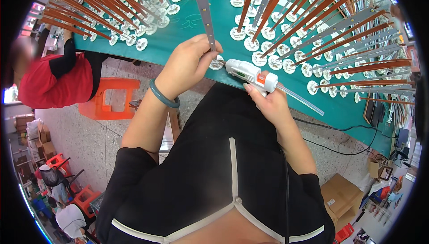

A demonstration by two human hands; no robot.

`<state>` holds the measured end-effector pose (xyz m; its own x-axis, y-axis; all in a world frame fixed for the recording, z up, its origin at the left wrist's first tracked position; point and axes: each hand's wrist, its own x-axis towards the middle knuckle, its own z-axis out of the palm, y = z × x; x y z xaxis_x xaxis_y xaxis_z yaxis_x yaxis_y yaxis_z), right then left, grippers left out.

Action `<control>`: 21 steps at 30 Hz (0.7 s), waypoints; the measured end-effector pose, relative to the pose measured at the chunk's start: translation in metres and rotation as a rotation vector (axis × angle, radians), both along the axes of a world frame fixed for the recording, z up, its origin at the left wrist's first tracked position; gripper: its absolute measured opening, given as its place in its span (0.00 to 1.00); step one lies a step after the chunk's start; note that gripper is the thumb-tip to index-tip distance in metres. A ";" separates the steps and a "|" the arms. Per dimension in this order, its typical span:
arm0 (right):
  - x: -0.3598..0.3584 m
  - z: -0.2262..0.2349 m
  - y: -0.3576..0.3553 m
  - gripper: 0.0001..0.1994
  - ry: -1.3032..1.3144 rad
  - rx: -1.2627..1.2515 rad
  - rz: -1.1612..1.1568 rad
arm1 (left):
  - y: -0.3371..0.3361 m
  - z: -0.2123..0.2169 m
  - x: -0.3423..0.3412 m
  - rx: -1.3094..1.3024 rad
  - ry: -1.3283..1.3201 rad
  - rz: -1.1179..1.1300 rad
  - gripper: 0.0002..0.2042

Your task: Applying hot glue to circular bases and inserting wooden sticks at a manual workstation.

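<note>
My left hand (pixel 193 60), with a green bangle (pixel 163 95) on its wrist, pinches the lower end of an upright grey LED strip (pixel 203 7). Under that strip a round white base (pixel 216 62) rests near the table's front edge. In my right hand (pixel 271 103) is a white and orange hot glue gun (pixel 245 70), its nozzle pointing left at the strip's foot, close to the base. A clear glue stick (pixel 304 101) sticks out of the gun's back end. Whether the nozzle touches the strip I cannot tell.
On the green table (pixel 190 20), many brown and grey strips on white round bases (pixel 259 59) stand to the right and far left. Black cables (pixel 339 128) hang at the right. Beside an orange stool (pixel 109 98) at left is a person in red (pixel 56 78). A cardboard box (pixel 342 197) lies lower right.
</note>
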<state>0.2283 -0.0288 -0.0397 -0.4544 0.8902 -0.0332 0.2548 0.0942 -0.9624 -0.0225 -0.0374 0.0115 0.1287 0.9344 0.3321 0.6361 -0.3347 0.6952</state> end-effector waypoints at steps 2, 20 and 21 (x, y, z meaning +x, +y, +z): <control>0.001 0.001 0.000 0.11 0.003 0.027 -0.001 | 0.002 0.002 -0.002 -0.025 -0.004 -0.080 0.05; -0.002 0.003 0.002 0.11 -0.022 0.170 0.031 | 0.003 0.005 -0.002 -0.080 -0.011 -0.147 0.05; -0.002 0.003 0.002 0.11 -0.031 0.166 0.031 | 0.003 0.005 -0.002 -0.081 -0.011 -0.147 0.05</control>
